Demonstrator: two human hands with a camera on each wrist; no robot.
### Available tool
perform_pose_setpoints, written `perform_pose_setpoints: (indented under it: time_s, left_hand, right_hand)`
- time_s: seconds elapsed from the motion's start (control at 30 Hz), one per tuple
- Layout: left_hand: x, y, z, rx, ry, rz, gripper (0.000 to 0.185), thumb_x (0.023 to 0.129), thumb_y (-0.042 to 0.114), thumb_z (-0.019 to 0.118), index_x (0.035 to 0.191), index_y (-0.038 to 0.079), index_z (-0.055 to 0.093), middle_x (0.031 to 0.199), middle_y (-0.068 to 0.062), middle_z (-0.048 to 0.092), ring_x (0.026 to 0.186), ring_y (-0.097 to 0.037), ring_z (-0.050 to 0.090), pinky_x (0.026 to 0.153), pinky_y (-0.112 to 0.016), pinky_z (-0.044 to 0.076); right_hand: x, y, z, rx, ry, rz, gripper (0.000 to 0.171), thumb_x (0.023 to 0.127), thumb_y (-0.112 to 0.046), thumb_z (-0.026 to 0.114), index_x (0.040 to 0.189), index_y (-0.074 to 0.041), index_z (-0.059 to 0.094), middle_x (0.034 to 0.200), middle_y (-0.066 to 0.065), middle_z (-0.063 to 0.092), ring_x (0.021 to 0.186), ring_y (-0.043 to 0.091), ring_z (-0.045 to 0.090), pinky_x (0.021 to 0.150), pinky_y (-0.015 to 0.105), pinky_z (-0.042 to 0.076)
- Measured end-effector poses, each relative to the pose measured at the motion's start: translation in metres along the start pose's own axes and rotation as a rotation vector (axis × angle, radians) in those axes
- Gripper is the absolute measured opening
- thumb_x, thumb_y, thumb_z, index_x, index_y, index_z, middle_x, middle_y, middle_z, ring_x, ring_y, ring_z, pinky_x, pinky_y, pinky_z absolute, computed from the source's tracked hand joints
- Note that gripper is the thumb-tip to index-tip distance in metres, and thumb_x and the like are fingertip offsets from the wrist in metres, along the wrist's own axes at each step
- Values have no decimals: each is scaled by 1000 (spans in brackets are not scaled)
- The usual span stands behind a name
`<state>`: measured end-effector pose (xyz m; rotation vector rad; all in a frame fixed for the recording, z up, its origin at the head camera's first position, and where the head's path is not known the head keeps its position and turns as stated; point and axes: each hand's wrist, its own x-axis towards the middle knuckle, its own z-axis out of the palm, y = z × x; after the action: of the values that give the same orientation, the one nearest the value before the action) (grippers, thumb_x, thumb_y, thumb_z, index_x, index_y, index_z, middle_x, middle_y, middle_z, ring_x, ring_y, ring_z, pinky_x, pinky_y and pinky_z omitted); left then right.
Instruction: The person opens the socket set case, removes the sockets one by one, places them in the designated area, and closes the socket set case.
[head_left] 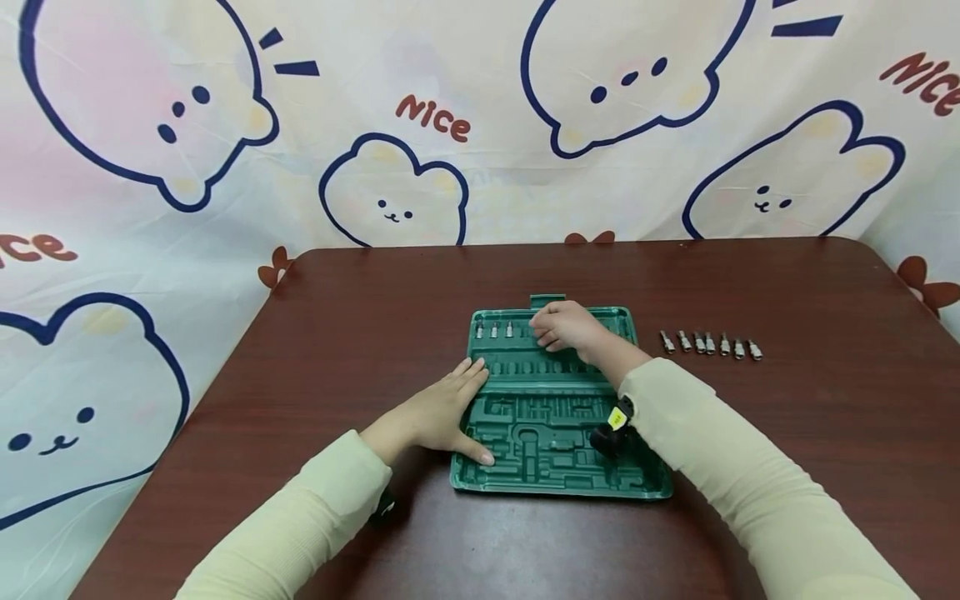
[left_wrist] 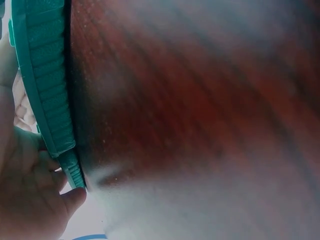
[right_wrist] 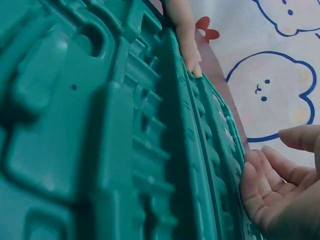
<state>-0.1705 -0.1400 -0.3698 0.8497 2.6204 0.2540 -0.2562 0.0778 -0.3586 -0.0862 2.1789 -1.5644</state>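
Observation:
A green moulded plastic case (head_left: 540,485) lies opened flat on the table. Three small silver socket-like bits, one of them a bit (head_left: 494,330), stand in its upper row at the left. My left hand (head_left: 446,410) rests on the left edge with fingers spread, the thumb on the lower half. In the left wrist view that hand (left_wrist: 27,185) lies along the case side. Over the upper row, just right of the three bits, is my right hand (head_left: 568,327). The right wrist view shows its fingers (right_wrist: 257,172) loosely bent, thumb apart, nothing visible between them.
Several loose silver bits (head_left: 724,343) lie in a line on the brown table (head_left: 337,350), right of the case. A latch tab (head_left: 547,299) sticks out at the case's far edge. Behind the table hangs a cloth (head_left: 502,192) with cartoon bears.

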Motion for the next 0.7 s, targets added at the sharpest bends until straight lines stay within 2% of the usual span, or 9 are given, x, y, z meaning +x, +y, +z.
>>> perform_pose_setpoints:
  time_s: [0.2, 0.47, 0.6, 0.7]
  left_hand:
    - [0, 2, 0, -1, -4, -3, 115, 58, 70, 57, 139, 4, 9, 144, -8, 1, 129, -21, -3, 101, -37, 14]
    - [0, 3, -1, 10, -4, 3, 115, 57, 71, 56, 139, 4, 9, 143, -9, 1, 129, -22, -2, 101, -37, 14]
    - [0, 3, -2, 4, -6, 2, 115, 57, 71, 56, 139, 4, 9, 144, -8, 1, 129, -22, -2, 101, -37, 15]
    - [0, 3, -2, 1, -7, 0, 115, 57, 71, 56, 139, 4, 9, 144, -8, 1, 129, -22, -3, 101, -38, 15]
  right_hand:
    - [11, -5, 10, -47, -13, 19, 28, 90, -18, 47, 108, 2, 54, 101, 16, 54, 85, 24, 54, 69, 32, 46]
    - [23, -5, 14, -71, 9, -3, 28, 90, -17, 45, 111, 1, 53, 102, 15, 51, 85, 24, 53, 68, 30, 47]
    - [30, -6, 16, -88, 18, -6, 28, 90, -17, 45, 111, 1, 52, 98, 14, 50, 81, 23, 52, 66, 29, 47]
    - [34, -7, 19, -112, 32, 8, 24, 90, -16, 45, 103, 2, 55, 90, 12, 51, 72, 20, 51, 61, 27, 46]
